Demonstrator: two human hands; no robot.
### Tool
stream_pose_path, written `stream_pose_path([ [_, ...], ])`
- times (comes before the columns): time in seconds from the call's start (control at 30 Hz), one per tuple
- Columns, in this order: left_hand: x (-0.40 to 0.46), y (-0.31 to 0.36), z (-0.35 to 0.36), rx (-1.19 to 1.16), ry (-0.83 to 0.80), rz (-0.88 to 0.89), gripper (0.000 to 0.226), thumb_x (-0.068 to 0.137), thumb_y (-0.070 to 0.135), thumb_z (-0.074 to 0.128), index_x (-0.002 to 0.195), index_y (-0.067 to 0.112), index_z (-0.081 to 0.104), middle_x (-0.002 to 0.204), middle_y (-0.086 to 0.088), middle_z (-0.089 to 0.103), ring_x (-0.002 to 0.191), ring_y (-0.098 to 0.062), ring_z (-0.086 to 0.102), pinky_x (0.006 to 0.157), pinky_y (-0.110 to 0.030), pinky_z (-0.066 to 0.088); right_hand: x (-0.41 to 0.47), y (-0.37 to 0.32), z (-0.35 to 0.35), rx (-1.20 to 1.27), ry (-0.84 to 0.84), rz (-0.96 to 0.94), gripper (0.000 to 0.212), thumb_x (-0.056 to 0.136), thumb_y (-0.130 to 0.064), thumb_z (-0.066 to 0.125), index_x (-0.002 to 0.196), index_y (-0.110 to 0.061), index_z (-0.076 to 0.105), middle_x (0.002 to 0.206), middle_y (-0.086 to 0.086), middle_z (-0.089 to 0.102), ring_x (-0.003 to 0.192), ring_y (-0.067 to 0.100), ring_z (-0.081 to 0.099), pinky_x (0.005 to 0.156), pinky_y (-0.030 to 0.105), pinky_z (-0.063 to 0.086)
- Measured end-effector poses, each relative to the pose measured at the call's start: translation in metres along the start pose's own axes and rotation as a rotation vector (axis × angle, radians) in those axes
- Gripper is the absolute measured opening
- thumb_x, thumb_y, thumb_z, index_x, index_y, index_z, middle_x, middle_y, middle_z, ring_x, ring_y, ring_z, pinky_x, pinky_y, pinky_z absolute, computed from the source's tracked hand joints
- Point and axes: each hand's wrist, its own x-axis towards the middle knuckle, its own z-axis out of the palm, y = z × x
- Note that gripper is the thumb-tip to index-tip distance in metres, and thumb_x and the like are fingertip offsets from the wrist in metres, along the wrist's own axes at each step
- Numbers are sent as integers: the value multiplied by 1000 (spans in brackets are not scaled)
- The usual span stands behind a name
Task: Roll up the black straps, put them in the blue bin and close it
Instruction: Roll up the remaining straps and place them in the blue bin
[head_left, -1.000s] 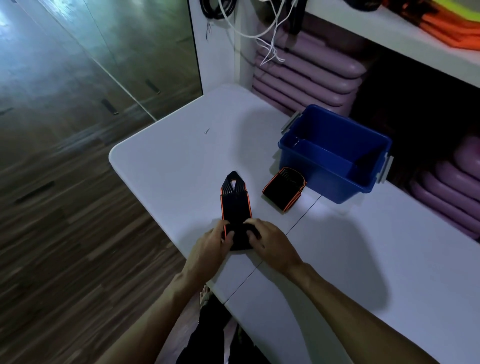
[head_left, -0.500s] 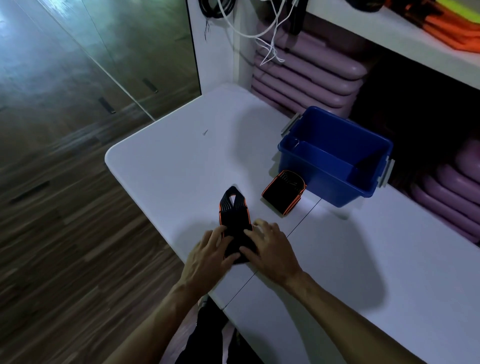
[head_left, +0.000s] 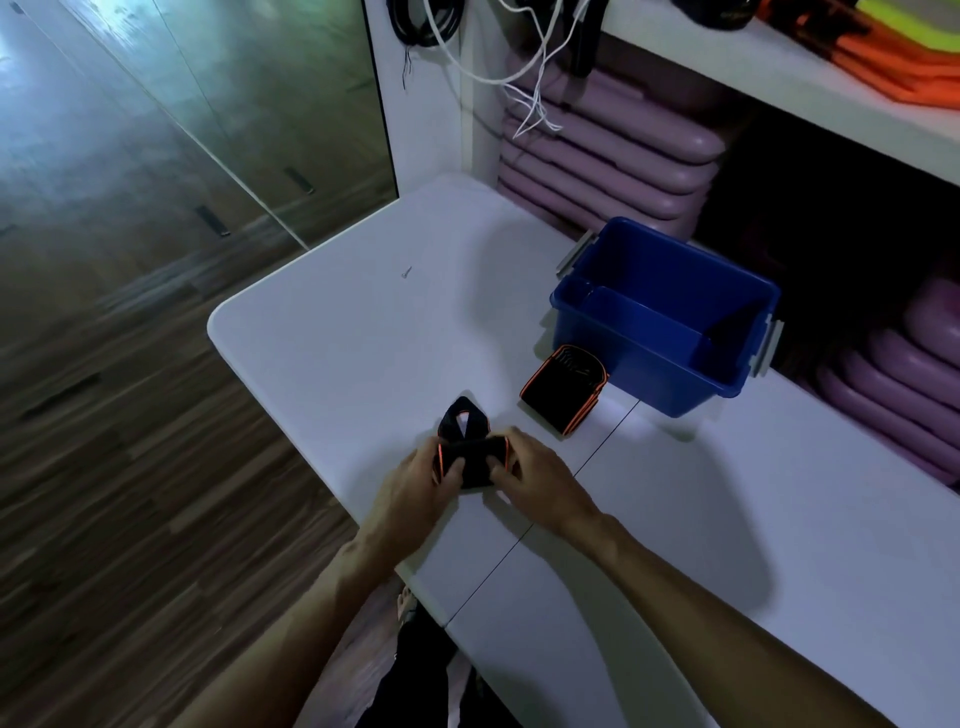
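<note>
Near the frame's center, the left hand (head_left: 415, 486) and right hand (head_left: 540, 480) grip a partly rolled black strap (head_left: 470, 457) on the white bench (head_left: 337, 332), fingers clamped on its ends. A second rolled strap (head_left: 563, 392) lies beside the open blue bin (head_left: 660, 317), center right.

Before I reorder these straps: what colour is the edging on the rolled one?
Orange, on the black rolled strap; the head view shows it.
</note>
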Motion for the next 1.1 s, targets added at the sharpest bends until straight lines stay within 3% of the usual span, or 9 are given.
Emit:
stream_pose_path([
  [0.13,19,8,12,-31,72,-286,30,93,39,50,92,9,50,95,-10,51,83,-28,53,70,-37,42,22,-6,19,84,98,217,37,96,-33,56,125,-11,47,113,10,64,101,25,63,79,38,56],
  [0.23,24,18,18,-167,126,-424,33,91,36,55,100,5,53,101,-11,51,84,-25,53,71,-34,44,28,-7,27,97,156,278,41,94,-28,59,129,-12,45,118,12,60,107,26,61,85,40,55],
  [0.3,26,22,19,-302,149,-555,30,87,35,61,94,7,53,89,-8,58,75,-20,55,64,-32,44,28,-6,28,126,163,279,43,93,-25,62,130,-12,46,118,12,61,107,25,61,84,35,55],
  [0.4,29,22,14,-543,119,-729,27,79,29,72,72,9,54,64,-2,50,53,-14,42,51,-28,31,21,-4,21,194,160,261,43,92,-17,65,131,-9,51,115,6,64,103,16,61,77,14,49],
  [0.5,26,30,7,-759,54,-778,17,77,18,74,78,4,64,62,-5,56,48,-16,46,45,-24,31,9,-5,15,314,151,271,43,92,-15,65,133,-13,52,105,-3,62,97,13,61,71,8,46],
  [0.6,19,38,11,-831,113,-610,21,75,11,74,92,8,62,75,-4,65,64,-19,65,53,-24,47,-4,-10,8,441,144,287,41,94,-19,63,134,-21,54,102,-5,67,96,15,67,84,31,58],
  [0.77,6,56,15,-324,305,-55,29,74,10,73,96,24,59,100,8,49,92,-13,54,75,-18,46,-26,-28,-25,1024,104,538,47,90,-57,54,121,-24,63,102,13,69,92,33,70,87,50,58],
  [0.93,2,95,19,-48,168,431,53,72,3,69,121,22,56,118,16,44,110,-4,37,94,-6,28,-34,-29,-70,1217,198,412,44,89,-44,62,122,-16,64,115,11,73,103,23,71,85,36,57],
  [1.1,19,130,7,-204,76,504,41,85,8,62,122,26,55,119,11,60,107,-4,57,91,-23,49,-31,-8,-105,1020,470,490,48,88,-23,71,132,-19,51,123,8,64,103,23,69,77,28,58],
])
